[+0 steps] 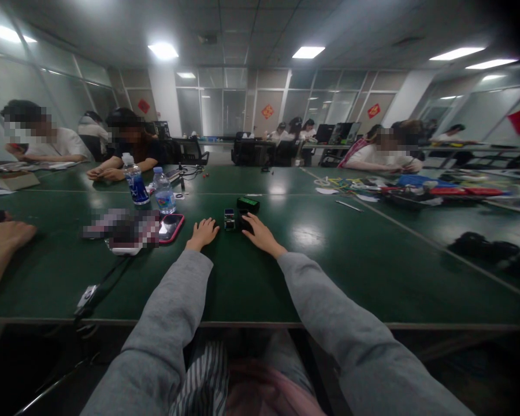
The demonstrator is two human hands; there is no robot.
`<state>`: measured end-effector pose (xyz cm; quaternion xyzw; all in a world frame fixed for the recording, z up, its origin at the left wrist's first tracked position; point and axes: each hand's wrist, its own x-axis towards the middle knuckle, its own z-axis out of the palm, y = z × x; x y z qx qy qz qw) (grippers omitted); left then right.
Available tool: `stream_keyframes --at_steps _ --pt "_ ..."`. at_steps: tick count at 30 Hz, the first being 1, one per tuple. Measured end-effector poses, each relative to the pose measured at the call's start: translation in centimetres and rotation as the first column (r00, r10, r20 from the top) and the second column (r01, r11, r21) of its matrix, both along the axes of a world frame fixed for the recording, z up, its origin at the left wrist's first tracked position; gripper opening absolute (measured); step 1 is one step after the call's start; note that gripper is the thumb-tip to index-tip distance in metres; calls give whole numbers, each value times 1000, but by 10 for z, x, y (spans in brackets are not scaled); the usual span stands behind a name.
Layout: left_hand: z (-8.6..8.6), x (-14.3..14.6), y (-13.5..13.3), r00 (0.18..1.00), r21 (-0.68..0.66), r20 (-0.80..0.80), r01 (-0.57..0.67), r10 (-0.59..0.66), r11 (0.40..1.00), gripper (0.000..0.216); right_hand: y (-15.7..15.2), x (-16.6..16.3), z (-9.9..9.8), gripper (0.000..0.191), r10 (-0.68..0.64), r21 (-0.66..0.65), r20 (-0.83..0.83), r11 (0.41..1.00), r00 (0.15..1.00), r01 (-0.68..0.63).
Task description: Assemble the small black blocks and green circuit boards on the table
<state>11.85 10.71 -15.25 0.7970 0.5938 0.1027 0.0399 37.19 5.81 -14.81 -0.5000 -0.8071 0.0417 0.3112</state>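
My left hand (203, 233) lies palm down on the green table (251, 289), fingers spread, with nothing in it. Just right of it stands a small black-and-silver block (229, 219), apart from the fingertips. My right hand (260, 233) has its fingers stretched out, thumb apart, at the right side of a small dark block (244, 222). Its fingers partly cover that block; whether they press on it is hard to see. Behind the two blocks lies a black box with green markings on top (248, 202).
Left of my hands are a pink-edged phone (171, 227), a water bottle (163, 192), a blue-labelled bottle (136, 182) and a cable with a silver connector (86, 297). A co-worker's hand (13, 234) rests at far left. A pen (349, 205) and tangled wires (342, 185) lie right.
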Motion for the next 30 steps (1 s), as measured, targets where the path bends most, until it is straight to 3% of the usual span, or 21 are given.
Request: stream_keyframes --at_steps 10,18,22,26,30 --pt "-1 0 0 1000 11 10 4 -4 1000 54 -13 1 3 58 -106 73 -16 992 994 107" --pt "0 2 -1 1000 7 -1 -6 6 1000 55 -1 11 3 51 -155 4 -312 986 937 164" --pt "0 1 0 1000 10 7 1 -1 1000 56 5 13 -2 43 -236 -23 -251 971 939 238" --pt "-1 0 1 1000 -1 4 1 -1 1000 57 6 13 -8 61 -236 61 -193 966 952 252" --pt "-2 0 1 1000 7 -3 4 -4 1000 56 7 17 -6 57 -233 -44 -308 972 922 231"
